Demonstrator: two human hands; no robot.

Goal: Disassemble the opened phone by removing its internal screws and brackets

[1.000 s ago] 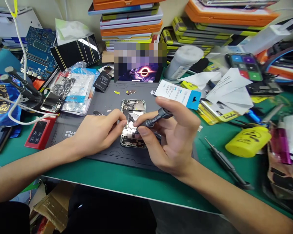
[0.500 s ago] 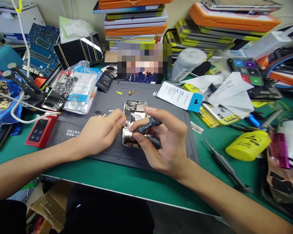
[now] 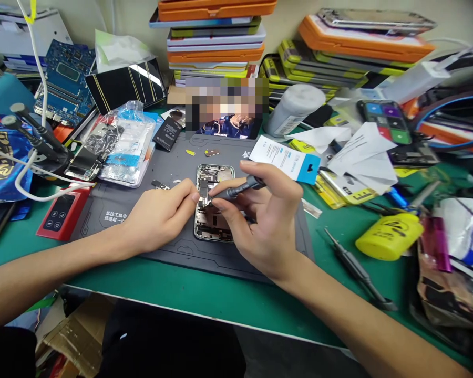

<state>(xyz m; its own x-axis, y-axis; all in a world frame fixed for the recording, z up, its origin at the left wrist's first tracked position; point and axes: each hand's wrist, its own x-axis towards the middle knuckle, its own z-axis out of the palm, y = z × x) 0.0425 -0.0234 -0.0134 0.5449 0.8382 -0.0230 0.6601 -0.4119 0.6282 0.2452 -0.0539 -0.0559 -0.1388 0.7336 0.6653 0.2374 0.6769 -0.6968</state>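
Note:
An opened phone (image 3: 214,223) lies on the grey work mat (image 3: 173,254), its inner boards and metal parts exposed. My right hand (image 3: 268,226) grips a dark screwdriver (image 3: 236,191) between thumb and fingers, slanted low over the phone. The driver's tip is near the upper middle of the phone's inside; the fingers partly hide it. At the phone's left edge is my left hand (image 3: 161,215), fingers curled and thumb pressed against the index finger. Whatever it pinches is hidden. Small dark parts (image 3: 160,185) lie on the mat just beyond the left hand.
A second screwdriver (image 3: 358,270) lies on the green table at right, near a yellow roll (image 3: 390,236). A red device (image 3: 63,215) and screwdriver stand (image 3: 47,155) are at left. A phone battery (image 3: 168,133), blue-white card (image 3: 286,157) and stacked boxes (image 3: 216,39) are farther back.
The screwdriver and my right fingers have shifted slightly up the phone, uncovering more of its lower half. My left hand stays at the left edge. The whole view has shifted a little.

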